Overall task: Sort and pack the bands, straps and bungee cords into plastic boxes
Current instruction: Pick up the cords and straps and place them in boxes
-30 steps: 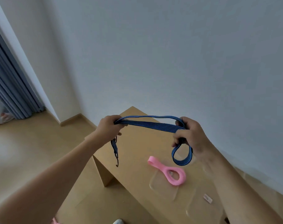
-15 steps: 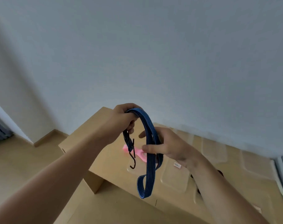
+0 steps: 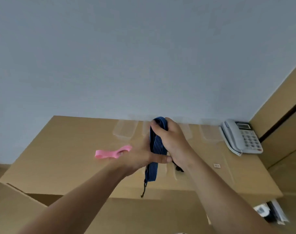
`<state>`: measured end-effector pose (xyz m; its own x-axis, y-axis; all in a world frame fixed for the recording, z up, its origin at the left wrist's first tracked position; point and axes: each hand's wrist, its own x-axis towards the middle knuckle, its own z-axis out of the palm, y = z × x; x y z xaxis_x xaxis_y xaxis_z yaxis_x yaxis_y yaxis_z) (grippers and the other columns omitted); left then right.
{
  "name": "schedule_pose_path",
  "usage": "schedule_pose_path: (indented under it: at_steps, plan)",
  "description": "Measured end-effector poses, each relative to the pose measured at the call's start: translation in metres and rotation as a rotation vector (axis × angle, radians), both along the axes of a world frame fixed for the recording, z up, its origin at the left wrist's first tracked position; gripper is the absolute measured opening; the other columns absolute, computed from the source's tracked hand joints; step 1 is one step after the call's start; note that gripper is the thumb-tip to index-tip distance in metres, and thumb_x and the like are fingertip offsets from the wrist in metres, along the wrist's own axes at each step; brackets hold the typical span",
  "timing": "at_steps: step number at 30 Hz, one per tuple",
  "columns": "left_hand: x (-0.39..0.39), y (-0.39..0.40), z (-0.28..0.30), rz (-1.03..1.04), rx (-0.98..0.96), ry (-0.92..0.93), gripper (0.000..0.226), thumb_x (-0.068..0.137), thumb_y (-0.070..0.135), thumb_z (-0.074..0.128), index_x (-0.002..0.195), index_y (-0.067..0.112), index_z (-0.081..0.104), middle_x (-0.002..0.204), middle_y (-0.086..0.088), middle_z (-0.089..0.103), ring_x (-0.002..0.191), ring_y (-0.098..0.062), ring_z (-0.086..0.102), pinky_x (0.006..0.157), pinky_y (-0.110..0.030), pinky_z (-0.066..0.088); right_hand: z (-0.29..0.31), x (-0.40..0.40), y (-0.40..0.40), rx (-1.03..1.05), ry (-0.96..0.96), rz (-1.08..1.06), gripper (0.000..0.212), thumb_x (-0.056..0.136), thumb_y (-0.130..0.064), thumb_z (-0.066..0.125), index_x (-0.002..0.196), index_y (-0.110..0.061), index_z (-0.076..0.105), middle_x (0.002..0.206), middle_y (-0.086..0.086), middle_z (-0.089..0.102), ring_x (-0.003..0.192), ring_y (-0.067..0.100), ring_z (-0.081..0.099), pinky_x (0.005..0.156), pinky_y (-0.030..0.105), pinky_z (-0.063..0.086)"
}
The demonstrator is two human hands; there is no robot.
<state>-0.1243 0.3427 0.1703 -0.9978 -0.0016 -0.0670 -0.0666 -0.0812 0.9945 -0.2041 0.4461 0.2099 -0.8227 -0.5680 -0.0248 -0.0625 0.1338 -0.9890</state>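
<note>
In the head view, the blue bungee cord [image 3: 154, 146], stretched between both hands a second ago, is now gathered into a short folded bundle standing upright above the cardboard table [image 3: 59, 149]. The right hand [image 3: 173, 141] clenches its upper part, while the left hand [image 3: 140, 157] wraps the lower part, thumb pressed across the strands. One black hook [image 3: 143, 193] dangles free below. Folding looks nearly done (so packing should come next). The view has also swung right, bringing a telephone [image 3: 241, 136] into sight. The pink band [image 3: 112, 152] lies on the table, partly behind the left hand. The clear plastic boxes [image 3: 124, 130] by the wall are blurred; their contents and number are unclear.
</note>
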Motion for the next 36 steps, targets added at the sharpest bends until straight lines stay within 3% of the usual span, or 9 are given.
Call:
schedule_pose_path:
  at_steps: [5,9,12,16,21,25,28,30,36]
  plan:
    - [-0.003,0.027,-0.034,0.050,-0.047,-0.101,0.077,0.071,-0.002,0.082,0.133,0.029,0.049,0.094,-0.006,0.071,0.084,-0.028,0.070,0.077,-0.044,0.059,-0.019,0.010,0.028,-0.014,-0.113,-0.183,0.028,0.090,-0.041,0.072,0.107,-0.022,0.059,0.093,0.001,0.071,0.088,0.018,0.072,0.083,0.043,0.060]
    - [-0.004,0.038,-0.054,-0.135,-0.105,-0.164,0.049,0.074,0.016,0.080,0.120,0.014,0.061,0.087,-0.002,0.067,0.078,-0.024,0.073,0.077,-0.037,0.057,-0.029,0.008,0.068,-0.062,-0.131,-0.343,0.021,0.097,-0.034,0.064,0.116,-0.032,0.055,0.075,-0.004,0.069,0.072,0.012,0.068,0.061,0.027,0.057]
    - [0.000,0.047,-0.066,-0.251,-0.185,-0.181,0.028,0.081,0.017,0.077,0.107,0.015,0.066,0.083,0.002,0.067,0.074,-0.022,0.073,0.073,-0.032,0.057,-0.040,0.010,0.106,-0.023,-0.135,-0.386,0.013,0.102,-0.029,0.059,0.110,-0.023,0.066,0.073,-0.003,0.069,0.071,0.014,0.068,0.068,0.032,0.059]
    - [0.003,0.053,-0.078,-0.318,-0.225,-0.232,0.016,0.090,0.014,0.065,0.098,0.027,0.063,0.075,0.005,0.062,0.067,-0.023,0.071,0.064,-0.032,0.057,-0.066,0.015,0.140,0.069,-0.228,-0.431,0.015,0.101,-0.027,0.060,0.102,-0.018,0.072,0.090,0.006,0.074,0.084,0.021,0.073,0.067,0.028,0.058]
    - [-0.020,0.072,-0.091,-0.092,-0.005,-0.435,0.015,0.096,0.003,0.053,0.109,0.005,0.060,0.075,-0.011,0.052,0.054,-0.024,0.057,0.060,-0.035,0.054,-0.101,0.009,0.165,0.165,-0.298,-0.307,0.017,0.099,-0.016,0.064,0.100,-0.025,0.078,0.104,0.004,0.076,0.093,0.020,0.073,0.073,0.035,0.062]
    - [-0.058,0.101,-0.089,0.059,0.188,-0.536,0.025,0.096,0.000,0.052,0.120,-0.003,0.059,0.078,-0.014,0.054,0.058,-0.025,0.057,0.061,-0.035,0.054,-0.117,-0.006,0.185,0.308,-0.096,-0.193,0.034,0.101,-0.019,0.060,0.100,-0.051,0.072,0.100,-0.021,0.074,0.099,0.003,0.069,0.088,0.029,0.057]
    - [-0.092,0.130,-0.088,0.163,0.345,-0.614,0.029,0.093,-0.002,0.049,0.118,-0.009,0.061,0.090,-0.017,0.062,0.066,-0.024,0.059,0.059,-0.032,0.054,-0.131,-0.018,0.198,0.382,0.011,-0.100,0.022,0.093,-0.048,0.064,0.114,-0.053,0.060,0.103,-0.017,0.067,0.093,0.002,0.063,0.074,0.024,0.052]
    - [-0.114,0.155,-0.091,0.264,0.451,-0.674,0.026,0.088,-0.003,0.050,0.113,-0.005,0.059,0.095,-0.016,0.062,0.078,-0.028,0.063,0.064,-0.037,0.056,-0.145,-0.023,0.206,0.440,0.019,-0.066,0.054,0.077,-0.063,0.071,0.122,-0.051,0.045,0.112,-0.020,0.051,0.099,-0.005,0.054,0.075,0.016,0.044]
    - [-0.172,0.216,-0.110,0.259,0.491,-0.674,0.021,0.082,-0.006,0.052,0.101,0.000,0.056,0.108,-0.012,0.056,0.102,-0.031,0.058,0.082,-0.042,0.052,-0.170,-0.070,0.240,0.502,0.069,-0.256,0.034,0.081,-0.026,0.071,0.111,-0.030,0.055,0.099,-0.002,0.060,0.093,0.014,0.058,0.076,0.029,0.050]
